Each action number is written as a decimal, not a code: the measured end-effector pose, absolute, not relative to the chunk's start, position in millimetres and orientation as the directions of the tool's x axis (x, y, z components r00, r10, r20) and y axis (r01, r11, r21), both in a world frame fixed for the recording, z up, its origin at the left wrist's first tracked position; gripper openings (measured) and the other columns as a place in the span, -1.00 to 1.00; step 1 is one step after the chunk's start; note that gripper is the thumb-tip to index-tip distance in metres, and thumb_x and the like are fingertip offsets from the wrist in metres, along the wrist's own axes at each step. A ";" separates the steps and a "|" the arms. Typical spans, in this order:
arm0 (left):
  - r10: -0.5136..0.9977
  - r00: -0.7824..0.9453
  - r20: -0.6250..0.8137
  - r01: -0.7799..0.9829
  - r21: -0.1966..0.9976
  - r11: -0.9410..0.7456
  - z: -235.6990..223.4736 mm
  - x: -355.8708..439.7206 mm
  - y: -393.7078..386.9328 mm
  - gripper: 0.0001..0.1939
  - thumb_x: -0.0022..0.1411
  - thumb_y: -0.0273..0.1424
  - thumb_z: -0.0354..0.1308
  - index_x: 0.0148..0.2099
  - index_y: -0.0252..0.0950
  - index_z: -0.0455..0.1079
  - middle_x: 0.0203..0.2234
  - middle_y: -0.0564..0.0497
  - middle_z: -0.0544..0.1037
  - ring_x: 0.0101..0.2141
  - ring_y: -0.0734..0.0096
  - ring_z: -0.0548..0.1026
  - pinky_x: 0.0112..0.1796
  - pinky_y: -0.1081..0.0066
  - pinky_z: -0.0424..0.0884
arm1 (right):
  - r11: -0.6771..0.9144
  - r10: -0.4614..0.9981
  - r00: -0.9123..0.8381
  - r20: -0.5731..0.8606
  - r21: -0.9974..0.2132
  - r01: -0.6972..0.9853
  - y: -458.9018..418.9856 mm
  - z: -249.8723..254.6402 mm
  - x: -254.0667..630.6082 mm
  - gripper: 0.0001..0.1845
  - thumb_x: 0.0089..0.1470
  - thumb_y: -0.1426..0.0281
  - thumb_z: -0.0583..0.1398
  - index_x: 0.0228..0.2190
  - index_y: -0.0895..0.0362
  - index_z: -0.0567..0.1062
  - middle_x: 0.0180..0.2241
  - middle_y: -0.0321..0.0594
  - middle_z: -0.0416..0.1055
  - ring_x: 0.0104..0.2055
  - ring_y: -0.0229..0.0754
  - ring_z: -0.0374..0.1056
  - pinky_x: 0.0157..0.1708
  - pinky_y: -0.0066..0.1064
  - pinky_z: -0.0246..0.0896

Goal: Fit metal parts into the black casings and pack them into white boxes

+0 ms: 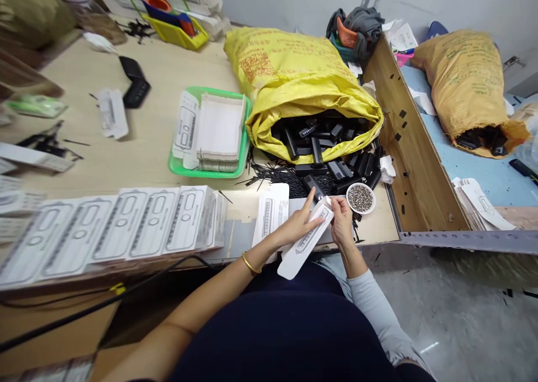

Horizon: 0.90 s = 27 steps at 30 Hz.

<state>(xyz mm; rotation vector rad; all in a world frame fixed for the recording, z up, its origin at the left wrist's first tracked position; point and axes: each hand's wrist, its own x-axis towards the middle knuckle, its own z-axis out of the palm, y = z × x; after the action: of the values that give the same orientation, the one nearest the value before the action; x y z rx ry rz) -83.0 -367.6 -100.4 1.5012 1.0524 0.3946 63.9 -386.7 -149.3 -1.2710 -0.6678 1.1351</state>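
Observation:
A white printed carton [303, 248] slants between my hands above the table's front edge. My right hand [342, 219] pinches its upper end between thumb and fingers. My left hand [299, 225] holds it from the left, thumb across the printed face and index finger stretched out past the edge; its other fingers are hidden. Just beyond that fingertip lies a black plastic case [314, 187]. Close by my right hand stands a white round tub of small metal screws [360, 198]. Flat printed cartons [271, 211] lie left of my left hand.
A yellow sack [302, 63] spills black cases over thin black sticks [273, 172]. Left of it, a green tray [210, 174] holds flat cartons. A row of filled-out cartons [145, 219] lines the front edge. A wooden divider [420, 163] bounds the right side.

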 end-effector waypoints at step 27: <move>0.796 0.365 0.482 0.294 0.752 -0.590 -108.5 -116.8 -349.1 -0.40 0.06 -0.16 0.22 0.09 -0.29 0.20 -0.04 -0.21 0.43 0.03 0.10 0.39 0.08 0.08 0.25 | 0.032 0.972 0.212 0.097 -0.956 0.291 -357.8 -150.3 36.5 -0.69 0.21 0.25 0.01 -0.18 0.12 0.45 -0.11 -0.11 0.43 -0.01 -0.11 0.30 0.04 -0.16 0.21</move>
<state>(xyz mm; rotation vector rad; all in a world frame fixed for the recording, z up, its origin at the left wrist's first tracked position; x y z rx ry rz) -116.8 -349.1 -108.5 2.0731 0.9400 1.1779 36.5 -357.8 -150.3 -1.4646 -1.2706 0.8399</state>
